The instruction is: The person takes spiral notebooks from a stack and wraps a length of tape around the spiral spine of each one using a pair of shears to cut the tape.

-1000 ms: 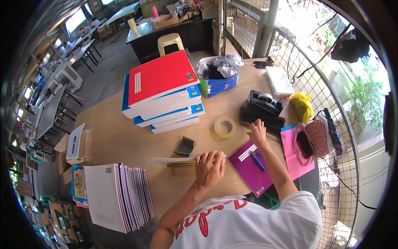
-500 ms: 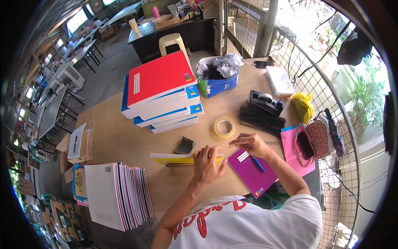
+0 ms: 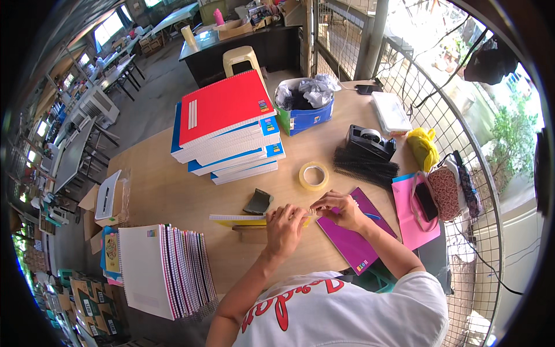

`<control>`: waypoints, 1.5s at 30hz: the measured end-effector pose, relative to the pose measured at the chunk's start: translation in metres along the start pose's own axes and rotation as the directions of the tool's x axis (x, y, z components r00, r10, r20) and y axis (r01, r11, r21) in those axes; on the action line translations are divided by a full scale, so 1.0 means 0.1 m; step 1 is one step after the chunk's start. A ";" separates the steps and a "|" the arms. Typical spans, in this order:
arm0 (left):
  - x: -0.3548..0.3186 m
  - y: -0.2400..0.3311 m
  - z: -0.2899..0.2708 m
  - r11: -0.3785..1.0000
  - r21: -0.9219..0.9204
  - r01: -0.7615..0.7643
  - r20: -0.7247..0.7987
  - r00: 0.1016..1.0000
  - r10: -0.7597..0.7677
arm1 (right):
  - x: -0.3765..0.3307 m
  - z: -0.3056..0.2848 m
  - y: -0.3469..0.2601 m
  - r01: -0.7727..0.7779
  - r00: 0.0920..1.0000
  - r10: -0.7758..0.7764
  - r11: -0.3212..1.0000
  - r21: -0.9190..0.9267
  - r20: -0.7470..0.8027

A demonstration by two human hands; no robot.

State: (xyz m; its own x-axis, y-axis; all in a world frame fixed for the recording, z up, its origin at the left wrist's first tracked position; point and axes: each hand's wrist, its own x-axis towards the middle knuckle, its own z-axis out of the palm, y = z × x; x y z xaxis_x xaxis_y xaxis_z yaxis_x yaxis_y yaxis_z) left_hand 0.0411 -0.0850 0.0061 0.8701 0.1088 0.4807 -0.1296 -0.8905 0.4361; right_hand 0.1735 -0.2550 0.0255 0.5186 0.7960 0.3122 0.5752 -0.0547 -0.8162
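Right hand [image 3: 341, 210] has moved in beside left hand [image 3: 284, 230], which clamps a yellow notebook [image 3: 241, 222] at the tabletop's [image 3: 156, 179] near side, right grip unclear; probably light, bendy, best held along its long edge.

1. left of the hands [image 3: 283, 230]: row of notebooks [image 3: 144, 272].
2. beyond them, leftward: stacked notebooks [image 3: 225, 110] on the surface [image 3: 150, 173].
3. straight beyond: tape roll [image 3: 324, 176], box [image 3: 312, 121] behind it.
4. beyond, rightward: tape dispenser [image 3: 378, 149].
5. right: single notebook [image 3: 358, 243], then phone [image 3: 426, 201] on folder [image 3: 404, 221].
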 end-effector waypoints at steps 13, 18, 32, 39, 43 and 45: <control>0.00 0.03 0.01 1.000 0.023 0.021 -0.042 0.999 -0.020 | 0.01 -0.03 -0.03 -0.064 0.982 0.057 0.997 0.034 0.181; -0.02 0.02 0.03 0.997 0.003 0.072 -0.082 0.994 -0.072 | 0.04 -0.02 -0.20 -0.143 0.982 0.141 0.990 0.002 0.125; -0.05 0.02 0.03 0.998 -0.067 -0.012 -0.135 0.991 0.003 | -0.01 0.05 -0.20 0.103 0.977 -0.032 0.936 -0.337 0.210; -0.15 0.04 -0.06 0.996 -0.071 -0.053 -0.060 0.997 0.048 | 0.42 0.03 0.08 -0.137 0.991 0.137 0.987 -0.083 -0.005; -0.22 0.12 -0.02 0.994 -0.091 -0.068 -0.018 0.998 0.067 | 0.95 0.77 0.82 0.037 0.899 0.109 0.946 -0.323 0.423; -0.25 0.13 -0.02 0.999 -0.050 -0.021 -0.043 0.999 0.019 | 1.27 1.33 0.81 -0.041 0.809 0.255 0.923 -0.382 0.530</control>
State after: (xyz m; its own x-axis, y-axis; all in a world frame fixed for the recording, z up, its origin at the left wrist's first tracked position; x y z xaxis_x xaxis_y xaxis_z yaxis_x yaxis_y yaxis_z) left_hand 0.0172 -0.0982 0.0009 0.8461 0.1108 0.5214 -0.1715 -0.8696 0.4630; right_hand 0.2022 -0.0785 -0.0658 0.2309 0.9492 -0.2138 0.7512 -0.3136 -0.5808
